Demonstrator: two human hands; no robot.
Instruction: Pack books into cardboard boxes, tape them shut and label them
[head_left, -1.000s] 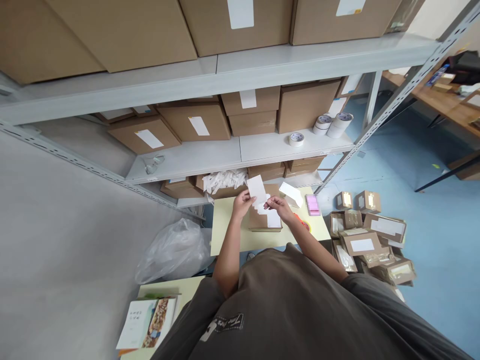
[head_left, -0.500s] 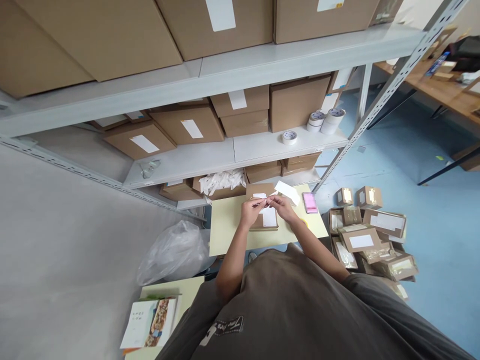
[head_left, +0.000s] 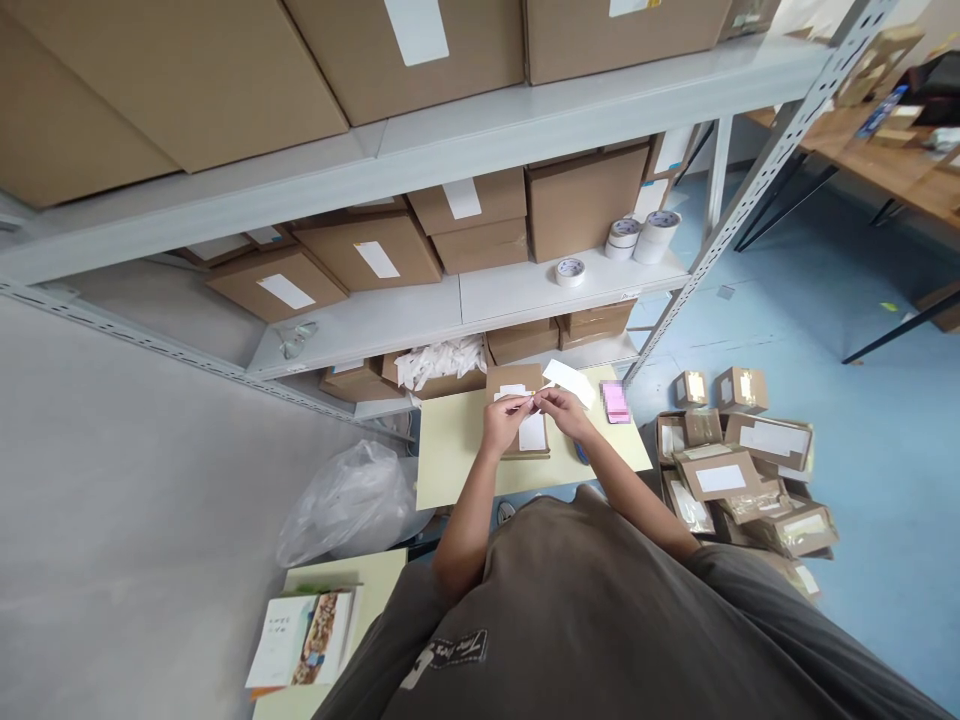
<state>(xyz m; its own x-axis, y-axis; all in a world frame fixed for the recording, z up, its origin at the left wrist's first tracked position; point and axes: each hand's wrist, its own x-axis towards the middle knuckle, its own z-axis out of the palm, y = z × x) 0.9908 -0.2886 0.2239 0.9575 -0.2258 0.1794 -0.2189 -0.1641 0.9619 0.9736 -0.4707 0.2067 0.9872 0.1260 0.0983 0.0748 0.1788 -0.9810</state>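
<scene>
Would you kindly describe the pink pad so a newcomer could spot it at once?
Under the white metal shelving, find the pale yellow table. Past the person's right hand, near the table's far right corner, lies a pink pad, the only bright pink thing there.

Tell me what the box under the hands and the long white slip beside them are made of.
The box looks like brown cardboard: matte, with a dull papery surface, though its edges are too small to show corrugation. The white slip looks like matte paper or thin card, being flat and thin; it could be a label.
</scene>
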